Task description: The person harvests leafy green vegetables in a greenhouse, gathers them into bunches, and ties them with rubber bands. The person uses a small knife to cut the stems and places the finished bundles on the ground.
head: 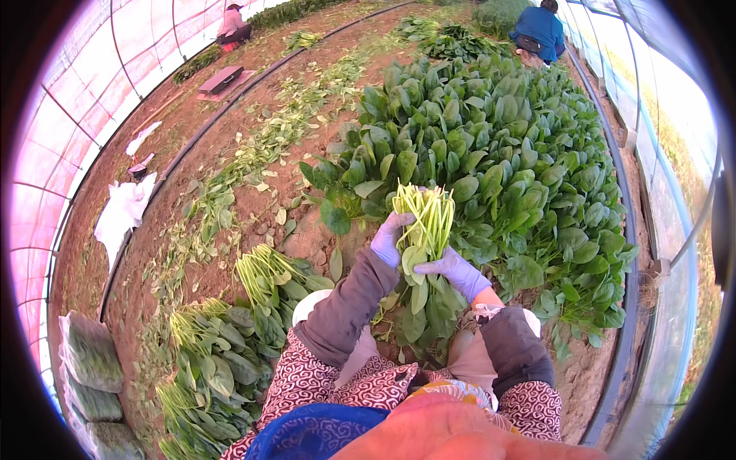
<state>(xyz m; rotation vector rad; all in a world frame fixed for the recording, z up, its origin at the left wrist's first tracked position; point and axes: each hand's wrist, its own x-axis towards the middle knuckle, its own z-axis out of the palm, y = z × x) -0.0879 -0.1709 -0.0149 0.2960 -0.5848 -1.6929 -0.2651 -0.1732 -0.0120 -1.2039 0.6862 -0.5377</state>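
Both hands wear thin purple gloves and hold one bunch of cut spinach [428,224], its pale stems up and its leaves hanging down. My left hand [390,240] wraps the stems from the left side. My right hand [455,271] grips the bunch lower down on the right, with the thumb across the leaves. Just beyond the hands, the dense bed of growing spinach [460,149] spreads forward and to the right. Piles of cut spinach bunches [215,356] lie on the soil to my left, stems mostly pointing up and left.
Loose leaves [230,184] litter the soil. A black hose [201,132] runs along the left, another pipe [624,201] along the right. Filled plastic bags [92,356] stand at lower left, below a white plastic sheet [123,213]. Two people crouch farther off, left [233,26] and right [539,31].
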